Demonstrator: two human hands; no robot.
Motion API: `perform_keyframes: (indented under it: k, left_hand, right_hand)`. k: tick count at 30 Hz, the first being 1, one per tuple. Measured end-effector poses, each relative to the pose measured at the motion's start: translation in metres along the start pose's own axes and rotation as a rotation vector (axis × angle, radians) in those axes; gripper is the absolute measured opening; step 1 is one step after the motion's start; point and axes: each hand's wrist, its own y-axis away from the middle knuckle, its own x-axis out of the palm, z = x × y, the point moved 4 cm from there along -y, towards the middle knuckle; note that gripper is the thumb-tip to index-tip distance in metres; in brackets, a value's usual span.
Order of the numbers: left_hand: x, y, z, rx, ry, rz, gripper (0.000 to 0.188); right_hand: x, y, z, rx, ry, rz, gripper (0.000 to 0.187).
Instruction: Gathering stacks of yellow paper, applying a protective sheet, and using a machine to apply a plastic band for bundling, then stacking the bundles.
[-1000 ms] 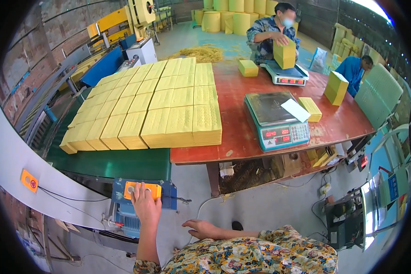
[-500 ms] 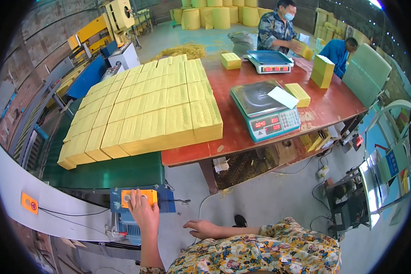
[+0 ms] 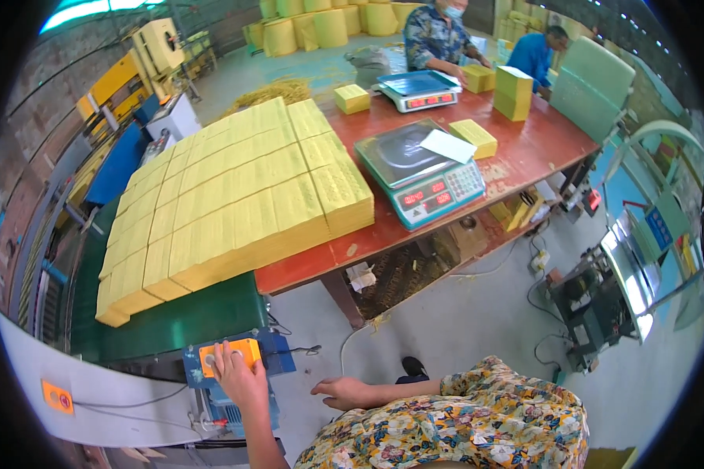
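My left hand (image 3: 240,378) rests on an orange push-button box (image 3: 252,349), fingers stretched over its front. The box sits on a blue mount (image 3: 281,361) beside the green conveyor belt (image 3: 211,319). My right hand (image 3: 341,392) hangs in front of my body, loosely open, with nothing in it. Beyond the box, a large block of yellow paper stacks (image 3: 242,203) lies in tight rows, partly on the belt and partly on the red table (image 3: 313,267). My fingertips partly hide the buttons.
A teal scale (image 3: 434,195) with a white card (image 3: 448,146) stands on the table, near a blue-topped scale (image 3: 418,92) and several yellow blocks. Two people work at the far side. Another orange button box (image 3: 57,397) is at left; a machine with cables (image 3: 583,309) stands right.
My view has tilted and turned a little. The yellow stacks appear shifted slightly toward the teal scale. The masked person's yellow block is now lower, at the table. My left hand stays on the button box.
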Motion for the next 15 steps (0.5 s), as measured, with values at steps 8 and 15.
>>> perform_keyframes:
  k: [8,15]
  left_hand:
    - [0.003,0.0,0.0,-0.027,-0.026,0.061,0.036]
    - [-0.002,0.0,-0.005,-0.031,-0.033,0.077,0.038]
  right_hand:
    - [-0.002,0.003,-0.007,-0.001,-0.026,-0.013,0.041]
    - [-0.01,0.011,-0.018,0.005,-0.058,-0.055,0.041]
